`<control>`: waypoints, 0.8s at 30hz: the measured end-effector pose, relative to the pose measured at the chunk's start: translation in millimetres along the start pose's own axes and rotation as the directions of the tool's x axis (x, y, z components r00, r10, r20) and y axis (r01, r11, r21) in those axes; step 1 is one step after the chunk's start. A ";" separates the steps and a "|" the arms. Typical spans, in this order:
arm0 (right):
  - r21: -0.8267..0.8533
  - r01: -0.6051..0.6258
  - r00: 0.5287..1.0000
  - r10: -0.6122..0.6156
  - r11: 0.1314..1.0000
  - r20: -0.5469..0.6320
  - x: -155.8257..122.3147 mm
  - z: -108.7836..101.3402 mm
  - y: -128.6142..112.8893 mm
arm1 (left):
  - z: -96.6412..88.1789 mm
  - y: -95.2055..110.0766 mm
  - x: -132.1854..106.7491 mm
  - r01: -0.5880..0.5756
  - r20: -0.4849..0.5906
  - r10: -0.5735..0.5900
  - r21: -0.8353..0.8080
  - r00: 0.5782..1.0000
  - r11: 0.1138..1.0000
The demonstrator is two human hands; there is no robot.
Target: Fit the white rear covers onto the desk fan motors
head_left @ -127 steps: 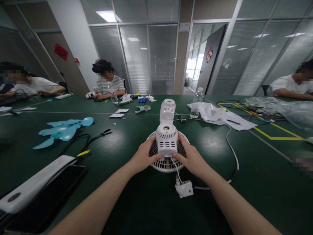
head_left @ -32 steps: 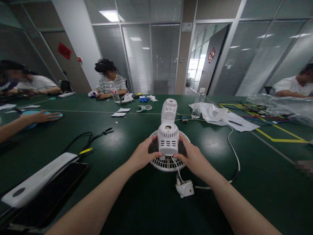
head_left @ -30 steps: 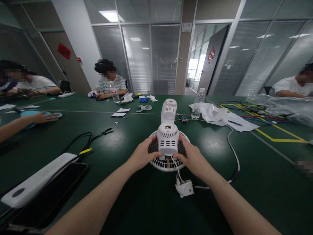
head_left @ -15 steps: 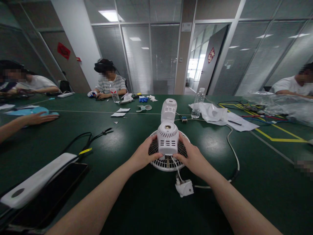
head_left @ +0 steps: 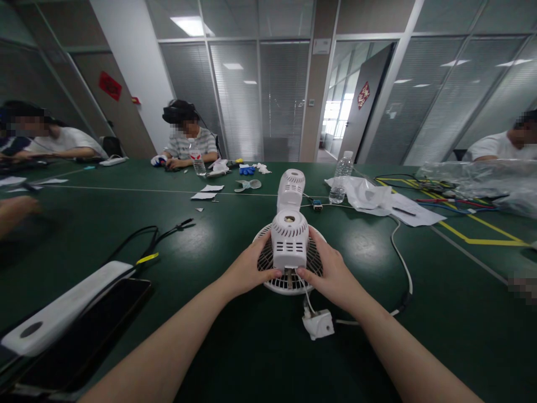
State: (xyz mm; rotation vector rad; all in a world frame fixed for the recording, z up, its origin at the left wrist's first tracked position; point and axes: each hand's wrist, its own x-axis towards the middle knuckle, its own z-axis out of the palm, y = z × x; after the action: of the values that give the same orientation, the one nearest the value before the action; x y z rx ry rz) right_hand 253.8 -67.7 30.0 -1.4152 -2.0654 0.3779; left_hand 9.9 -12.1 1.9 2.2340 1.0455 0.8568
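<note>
A white plastic fan motor housing (head_left: 289, 238) with vent slots sits over a round white fan grille (head_left: 282, 287), which lies on the dark green table. My left hand (head_left: 248, 263) closes on the housing's left side, thumb at its lower edge. On the opposite side my right hand (head_left: 334, 267) grips it the same way; some fingertips of both hands are hidden. Behind stands a second white vented piece (head_left: 291, 190). A thin wire runs from under the housing down to a small white part (head_left: 319, 324) near me, where a white cable (head_left: 409, 274) also lies.
On the left lie a white power strip (head_left: 67, 308), a black phone (head_left: 84, 336) and dark cables. Toward the back are a water bottle (head_left: 341, 178), a crumpled white bag (head_left: 369, 196) and papers. Yellow tape and clear plastic wrap (head_left: 482, 179) are at right. Co-workers sit around the table.
My hands stay on the housing, with little visible movement. At far left, a co-worker's hand has pulled back toward the edge, and the light-blue sheet under it is gone from view.
</note>
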 end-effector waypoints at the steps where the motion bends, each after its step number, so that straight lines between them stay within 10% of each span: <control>1: -0.010 0.002 1.000 -0.002 1.000 -0.007 -0.4 2.0 -0.8 | -0.2 0.5 0.2 0.005 0.003 -0.005 0.002 1.000 1.000; 24: -0.037 -0.106 0.991 0.103 0.994 -0.082 5.3 25.0 7.9 | 2.8 2.4 -2.7 -0.020 -0.110 0.015 -0.048 0.994 0.999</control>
State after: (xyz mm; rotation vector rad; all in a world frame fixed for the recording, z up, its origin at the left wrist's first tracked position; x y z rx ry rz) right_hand 242.9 -57.2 7.9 -1.5425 -1.9504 0.3172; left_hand 11.7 -16.2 0.8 2.1797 1.0441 1.0114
